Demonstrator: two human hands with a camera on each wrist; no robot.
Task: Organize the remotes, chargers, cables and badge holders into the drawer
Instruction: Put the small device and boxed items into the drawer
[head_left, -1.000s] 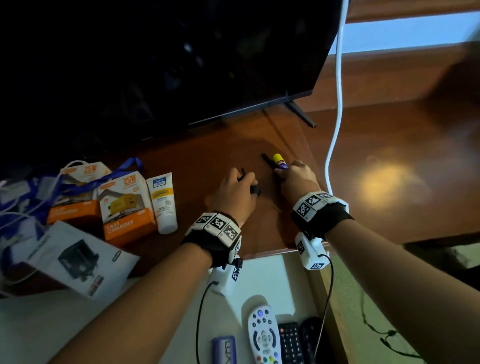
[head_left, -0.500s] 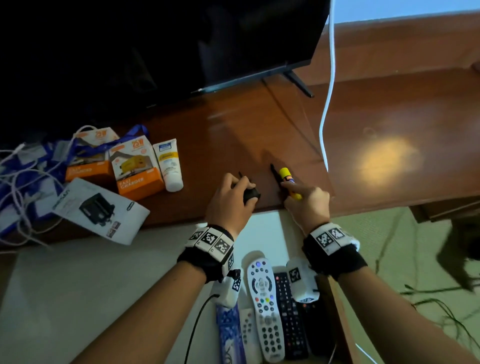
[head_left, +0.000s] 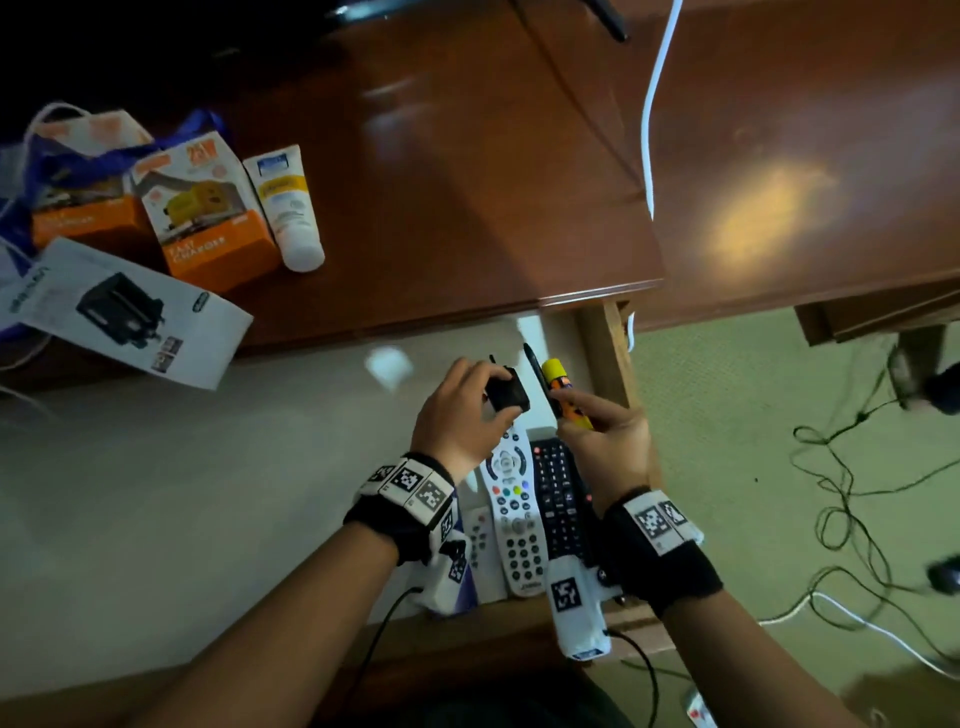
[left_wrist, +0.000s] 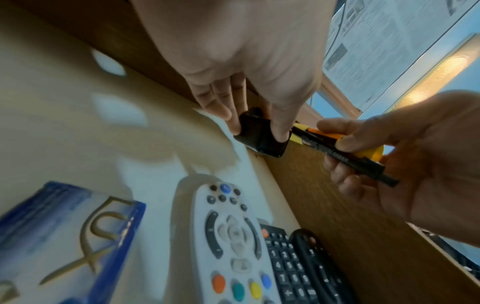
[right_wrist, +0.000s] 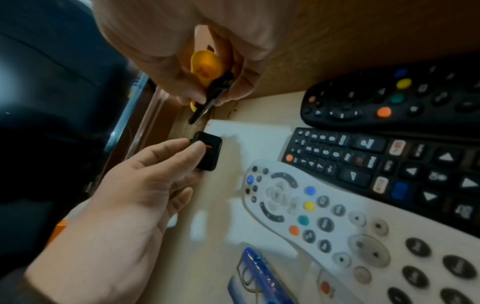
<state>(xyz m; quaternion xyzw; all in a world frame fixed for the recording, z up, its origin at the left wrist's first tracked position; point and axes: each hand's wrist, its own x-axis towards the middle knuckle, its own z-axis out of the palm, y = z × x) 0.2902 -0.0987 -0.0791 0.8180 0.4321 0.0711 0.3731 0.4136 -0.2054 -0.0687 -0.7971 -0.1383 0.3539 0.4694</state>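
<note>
My left hand (head_left: 485, 397) pinches a small black charger block (head_left: 510, 395) over the back right corner of the open drawer (head_left: 605, 348). Thumb and fingers grip its sides in the left wrist view (left_wrist: 259, 139). Beside it, my right hand (head_left: 584, 418) holds a black pen (head_left: 537, 371) and a yellow-orange glue stick (head_left: 561, 384) together, close to the drawer's right wall. Below the hands lie a white remote (head_left: 514, 514) and a black remote (head_left: 561, 499); another black remote (right_wrist: 389, 98) lies against the wall. A blue box (left_wrist: 64, 236) lies left of the remotes.
On the wooden desk top (head_left: 467, 182) stand two orange charger boxes (head_left: 208, 208), a white tube (head_left: 288, 208) and a white product box (head_left: 119, 312), with blue lanyards and white cables at the far left. A white cable (head_left: 654, 104) hangs down. Dark cables (head_left: 831, 467) lie on the floor.
Both hands have come back from the desk top to above the open drawer, carrying the black block, the pen and the glue stick. The view has tilted down.
</note>
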